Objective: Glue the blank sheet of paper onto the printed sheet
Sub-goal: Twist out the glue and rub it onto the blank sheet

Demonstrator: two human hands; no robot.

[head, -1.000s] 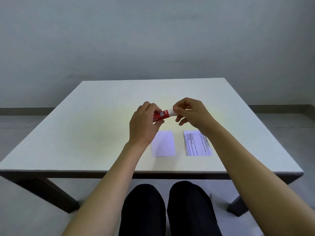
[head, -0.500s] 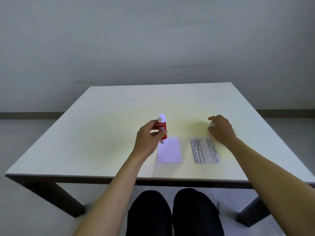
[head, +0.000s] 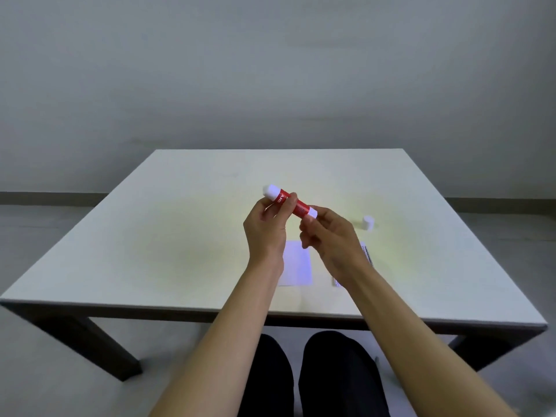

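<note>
A red glue stick [head: 296, 205] with white ends is held tilted above the table, its uncapped tip pointing up and left. My left hand [head: 266, 228] grips its red middle. My right hand [head: 329, 239] pinches its white lower end. Its white cap [head: 368, 223] stands on the table to the right of my hands. The blank sheet [head: 296, 267] lies flat below my hands. Right of it lies the printed sheet [head: 367, 254], mostly hidden by my right wrist.
The white table [head: 150, 236] has its front edge close to my knees. A grey wall stands behind the table's far edge. Dark table legs show at the lower left and lower right.
My right hand set the cap on the table at the right, then came back to the glue stick's lower end. My left hand tilted the stick from upright to slanted.
</note>
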